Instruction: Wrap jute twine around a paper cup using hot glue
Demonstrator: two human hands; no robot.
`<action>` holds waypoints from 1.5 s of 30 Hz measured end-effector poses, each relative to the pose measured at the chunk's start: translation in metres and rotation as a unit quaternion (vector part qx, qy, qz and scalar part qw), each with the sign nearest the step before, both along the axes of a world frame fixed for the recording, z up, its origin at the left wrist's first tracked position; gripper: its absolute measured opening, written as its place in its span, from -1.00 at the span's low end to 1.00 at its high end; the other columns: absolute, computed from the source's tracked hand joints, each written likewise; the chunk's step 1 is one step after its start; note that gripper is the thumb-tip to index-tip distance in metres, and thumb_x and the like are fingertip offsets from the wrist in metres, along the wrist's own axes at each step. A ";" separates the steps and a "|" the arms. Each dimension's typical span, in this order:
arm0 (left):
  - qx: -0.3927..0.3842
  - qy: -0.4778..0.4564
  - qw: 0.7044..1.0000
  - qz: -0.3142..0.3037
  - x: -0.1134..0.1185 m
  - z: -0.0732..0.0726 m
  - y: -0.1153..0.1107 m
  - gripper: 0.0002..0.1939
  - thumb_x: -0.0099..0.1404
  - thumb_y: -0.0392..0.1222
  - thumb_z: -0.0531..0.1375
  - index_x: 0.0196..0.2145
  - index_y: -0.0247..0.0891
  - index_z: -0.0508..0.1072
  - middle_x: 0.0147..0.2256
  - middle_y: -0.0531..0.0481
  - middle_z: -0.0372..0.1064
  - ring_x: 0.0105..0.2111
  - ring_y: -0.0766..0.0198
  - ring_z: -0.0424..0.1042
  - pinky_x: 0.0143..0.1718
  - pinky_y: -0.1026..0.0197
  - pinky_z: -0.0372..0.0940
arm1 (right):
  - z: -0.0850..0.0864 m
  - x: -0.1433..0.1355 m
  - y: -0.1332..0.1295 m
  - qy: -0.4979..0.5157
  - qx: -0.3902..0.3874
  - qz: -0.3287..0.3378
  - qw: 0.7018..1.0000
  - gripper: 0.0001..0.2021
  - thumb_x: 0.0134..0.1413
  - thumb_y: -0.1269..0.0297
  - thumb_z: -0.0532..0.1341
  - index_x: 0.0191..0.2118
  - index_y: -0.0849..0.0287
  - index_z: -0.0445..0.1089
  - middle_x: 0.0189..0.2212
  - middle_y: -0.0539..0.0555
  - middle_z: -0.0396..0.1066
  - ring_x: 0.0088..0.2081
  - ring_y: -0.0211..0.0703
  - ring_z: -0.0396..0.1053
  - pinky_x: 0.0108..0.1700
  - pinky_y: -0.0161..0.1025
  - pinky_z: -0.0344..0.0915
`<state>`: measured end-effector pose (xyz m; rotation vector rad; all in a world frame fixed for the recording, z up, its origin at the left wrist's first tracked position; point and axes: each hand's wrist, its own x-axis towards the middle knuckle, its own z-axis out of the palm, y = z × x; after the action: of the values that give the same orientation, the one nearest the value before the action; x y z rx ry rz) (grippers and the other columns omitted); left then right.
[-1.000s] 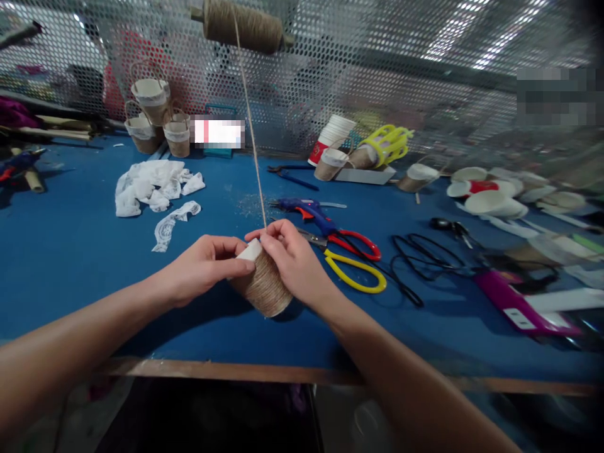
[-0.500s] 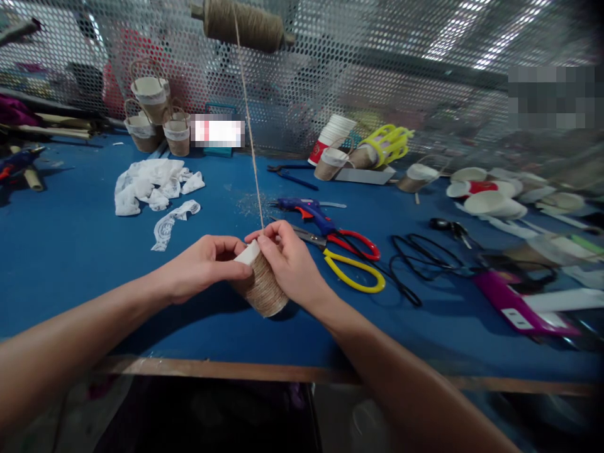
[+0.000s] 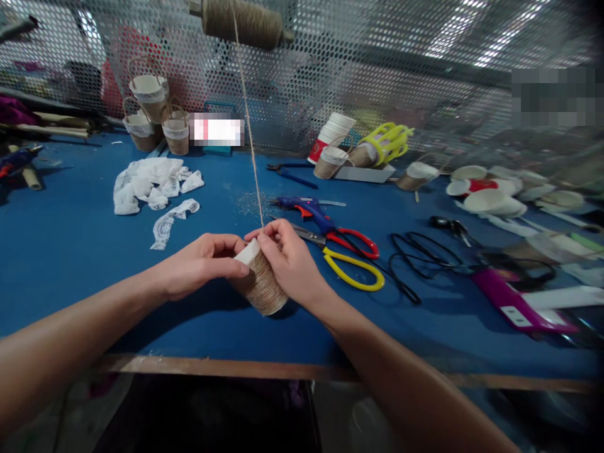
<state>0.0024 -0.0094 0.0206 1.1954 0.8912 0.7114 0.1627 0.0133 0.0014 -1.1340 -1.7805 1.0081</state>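
- The twine-wrapped cup (image 3: pixel 265 286) is between the two hands, near the front edge of the worktop (image 3: pixel 202 336); whether its base touches the surface or hangs just above it, I cannot tell.
- It lies tilted, its long axis slanting: the white rim (image 3: pixel 247 253) points away and to the left, the base toward the person and to the right.
- The left hand (image 3: pixel 202 267) has the cup at the rim end, its thumb laid along the white part; its fingers are bent around the far side, where their tips are mostly hidden.
- The right hand (image 3: pixel 293 261) is closed over the wrapped side from the right, thumb and fingers drawn together close to the rim.
- The strand of twine (image 3: pixel 252 148) is the key relation: it comes down almost straight from the spool (image 3: pixel 243 25) above and meets the right fingers just where the wrapping borders the white. The right hand is the nearer to it; whether the fingers pinch the strand or only guide it, I cannot tell.
- Beyond the right hand lie the scissors (image 3: pixel 321 240) and a blue glue gun (image 3: pixel 311 211); a lace strip (image 3: pixel 165 223) lies beyond the left.
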 end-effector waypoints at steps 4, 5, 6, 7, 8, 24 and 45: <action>-0.002 0.009 1.000 0.003 0.000 0.001 0.000 -0.94 -0.02 -0.35 0.16 -0.51 -0.32 0.31 -0.52 0.09 0.25 -0.46 0.36 0.25 -0.38 0.29 0.15 | 0.000 0.000 0.000 0.008 0.000 0.004 1.000 -0.90 0.09 0.25 0.01 -0.40 0.13 0.08 -0.32 0.10 0.37 -0.38 -0.23 0.29 -0.30 -0.21 0.23; -0.003 0.010 1.000 0.005 0.001 0.001 0.000 -0.94 -0.03 -0.36 0.15 -0.51 -0.32 0.31 -0.52 0.09 0.25 -0.47 0.37 0.24 -0.38 0.29 0.15 | -0.001 0.000 0.000 0.007 0.002 0.005 1.000 -0.89 0.09 0.25 0.01 -0.40 0.13 0.08 -0.33 0.11 0.37 -0.38 -0.23 0.29 -0.30 -0.21 0.23; -0.003 0.010 1.000 0.006 0.001 0.000 0.000 -0.94 -0.03 -0.37 0.15 -0.52 -0.32 0.31 -0.53 0.10 0.25 -0.48 0.37 0.24 -0.38 0.29 0.15 | -0.001 0.000 0.000 0.006 0.003 0.005 1.000 -0.89 0.10 0.25 0.01 -0.40 0.13 0.08 -0.33 0.11 0.37 -0.39 -0.23 0.29 -0.31 -0.21 0.22; -0.005 0.009 1.000 0.004 0.002 0.001 0.001 -0.94 -0.03 -0.37 0.15 -0.52 -0.32 0.30 -0.53 0.10 0.24 -0.48 0.37 0.24 -0.38 0.29 0.15 | -0.001 0.000 0.000 0.006 0.004 0.005 1.000 -0.89 0.10 0.25 0.01 -0.39 0.13 0.08 -0.33 0.11 0.37 -0.39 -0.24 0.28 -0.31 -0.21 0.22; -0.005 0.009 1.000 0.002 0.002 0.001 0.001 -0.95 -0.02 -0.36 0.15 -0.52 -0.32 0.30 -0.53 0.10 0.24 -0.48 0.37 0.24 -0.38 0.29 0.15 | -0.001 0.000 -0.001 0.006 0.003 0.005 1.000 -0.89 0.10 0.25 0.01 -0.39 0.13 0.08 -0.32 0.10 0.38 -0.39 -0.24 0.28 -0.31 -0.21 0.22; 0.010 -0.016 1.000 0.003 0.004 0.004 -0.003 -0.88 0.01 -0.31 0.17 -0.59 -0.32 0.26 -0.59 0.13 0.19 -0.53 0.40 0.21 -0.41 0.30 0.13 | 0.021 0.001 0.019 0.112 -0.099 0.031 0.988 -0.88 0.07 0.27 0.09 -0.33 0.22 0.25 -0.31 0.09 0.38 -0.27 -0.27 0.34 -0.26 -0.29 0.27; 0.001 -0.024 1.000 -0.009 0.001 0.005 0.000 -0.89 -0.04 -0.29 0.19 -0.59 -0.33 0.28 -0.55 0.09 0.22 -0.50 0.35 0.22 -0.38 0.25 0.13 | 0.090 -0.045 0.123 -0.035 0.044 0.024 0.998 -0.81 0.04 0.59 -0.02 -0.39 0.28 0.30 -0.68 -0.09 0.19 -0.70 -0.44 0.09 -0.66 -0.42 0.02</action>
<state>0.0029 -0.0093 0.0260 1.1829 0.8402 0.7244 0.1182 0.1366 0.0909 -1.0879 -1.8977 0.9179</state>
